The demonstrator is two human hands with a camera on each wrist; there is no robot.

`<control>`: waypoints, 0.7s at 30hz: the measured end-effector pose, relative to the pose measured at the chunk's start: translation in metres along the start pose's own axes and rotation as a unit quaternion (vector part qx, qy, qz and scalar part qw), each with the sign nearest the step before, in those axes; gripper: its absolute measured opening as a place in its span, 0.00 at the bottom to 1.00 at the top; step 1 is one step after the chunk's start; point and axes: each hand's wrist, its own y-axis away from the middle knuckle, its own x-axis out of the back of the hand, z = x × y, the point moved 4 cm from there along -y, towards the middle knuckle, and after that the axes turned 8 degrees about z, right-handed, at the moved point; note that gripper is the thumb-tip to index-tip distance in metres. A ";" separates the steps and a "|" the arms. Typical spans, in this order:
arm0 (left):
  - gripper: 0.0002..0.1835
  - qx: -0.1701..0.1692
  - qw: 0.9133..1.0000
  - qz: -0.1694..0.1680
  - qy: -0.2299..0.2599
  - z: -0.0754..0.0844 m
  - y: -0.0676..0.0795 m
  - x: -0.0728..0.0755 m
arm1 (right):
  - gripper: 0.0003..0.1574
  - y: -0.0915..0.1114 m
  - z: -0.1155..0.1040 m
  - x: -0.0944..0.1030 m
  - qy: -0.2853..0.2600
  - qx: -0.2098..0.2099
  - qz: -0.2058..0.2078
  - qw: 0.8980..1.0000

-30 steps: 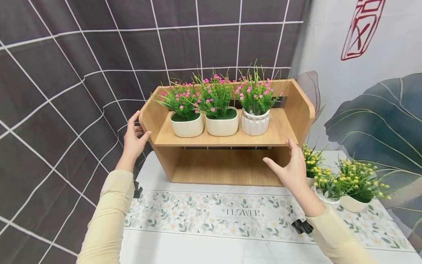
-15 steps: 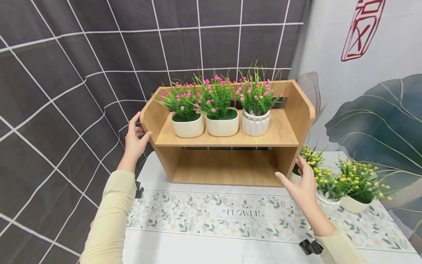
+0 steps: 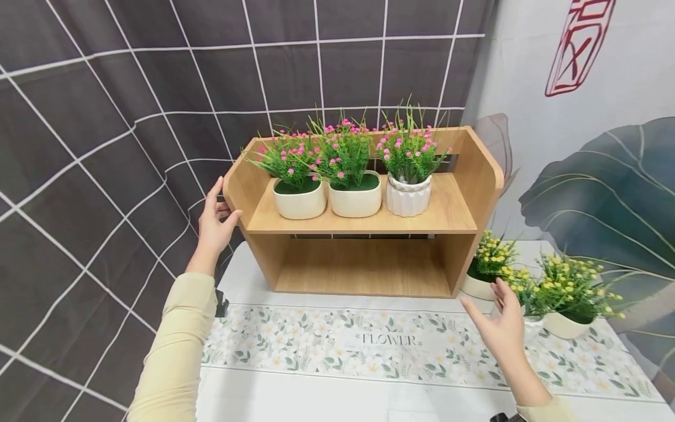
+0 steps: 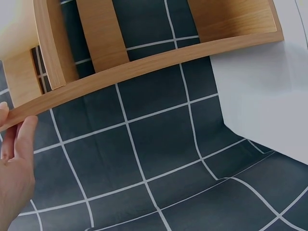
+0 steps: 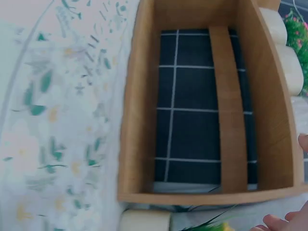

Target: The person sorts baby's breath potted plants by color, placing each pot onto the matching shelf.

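My left hand (image 3: 215,225) grips the front edge of the wooden shelf's (image 3: 364,225) left side panel, thumb on the inner side and fingers on the outer; the left wrist view shows the fingers (image 4: 25,139) at that edge. On the shelf's upper board stand two cream oval pots (image 3: 355,202) and a white ribbed pot (image 3: 408,196), all with pink flowers. Low beside the shelf's right end, my right hand (image 3: 503,328) has thumb and fingers spread, holding nothing. It partly hides a white pot with yellow flowers (image 3: 535,325).
A cream pot with yellow flowers (image 3: 480,287) stands against the shelf's right side, another cream pot (image 3: 566,325) farther right. A floral runner (image 3: 327,343) lettered FLOWER lies along the white table (image 3: 295,398). Dark grid cloth (image 3: 348,70) hangs behind.
My right hand has moved from the shelf's upper right front down and right toward the yellow-flowered pots. My left hand has stayed on the shelf's left panel.
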 end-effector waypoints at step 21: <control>0.40 -0.017 1.000 0.003 -0.003 0.001 0.000 -0.002 | 0.54 0.024 0.156 0.012 0.061 -0.124 0.126 0.982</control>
